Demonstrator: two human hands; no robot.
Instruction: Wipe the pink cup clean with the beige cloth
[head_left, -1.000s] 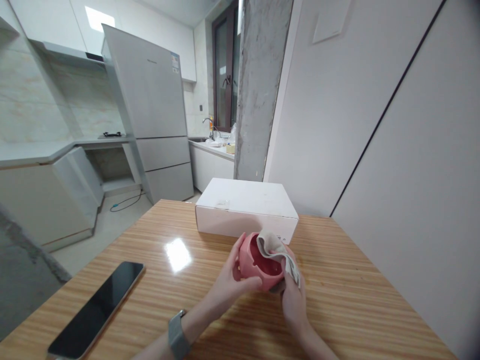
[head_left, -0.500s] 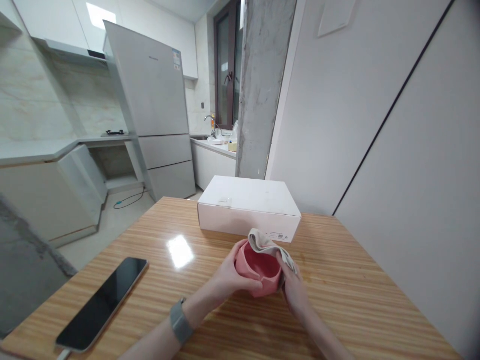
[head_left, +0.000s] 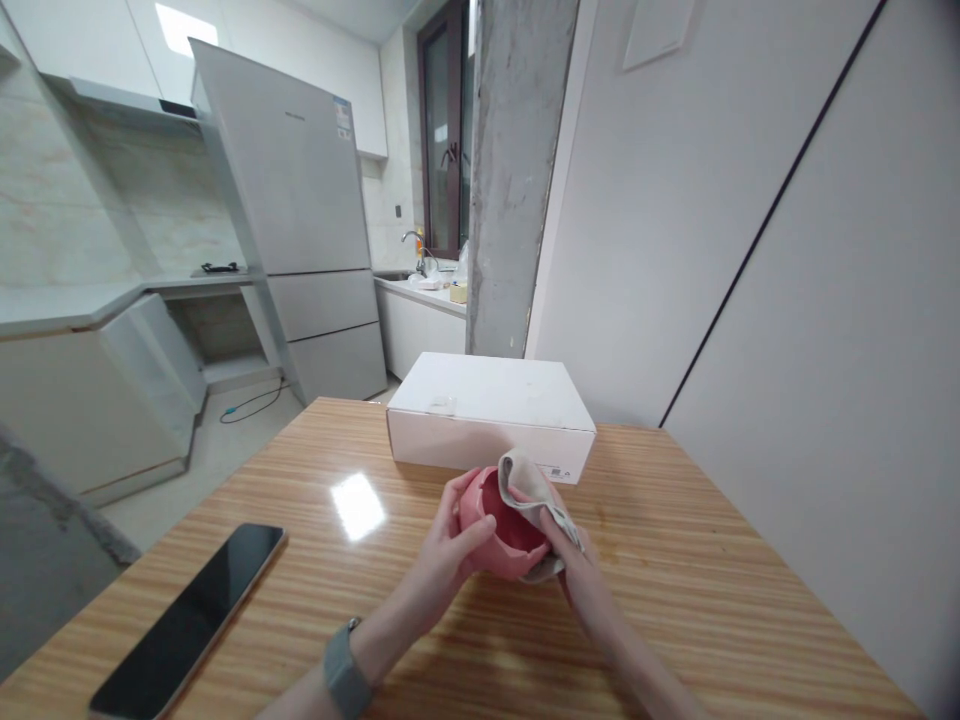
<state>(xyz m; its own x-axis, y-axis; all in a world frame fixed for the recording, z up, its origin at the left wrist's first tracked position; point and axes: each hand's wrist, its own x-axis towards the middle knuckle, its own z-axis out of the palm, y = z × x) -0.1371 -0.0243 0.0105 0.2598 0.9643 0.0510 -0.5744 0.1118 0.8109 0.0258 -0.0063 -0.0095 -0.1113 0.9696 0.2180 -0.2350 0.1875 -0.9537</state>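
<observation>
A small pink bowl (head_left: 501, 530) is held just above the wooden table (head_left: 675, 600), tilted with its opening toward me. My left hand (head_left: 442, 560) grips its left side, thumb on the near wall. My right hand (head_left: 577, 580) pinches a beige cloth (head_left: 529, 485) that is draped over the bowl's right rim and reaches inside it. A grey watch sits on my left wrist.
A white cardboard box (head_left: 491, 415) lies just behind the bowl. A dark phone (head_left: 191, 620) rests screen-up at the table's near left. A white wall runs along the right. Beyond the table stand a concrete pillar (head_left: 517, 170), a grey fridge (head_left: 292, 220) and kitchen counters.
The bowl has tipped back up toward me after lying lower half a second ago. The cloth has shifted along the right rim with my right hand.
</observation>
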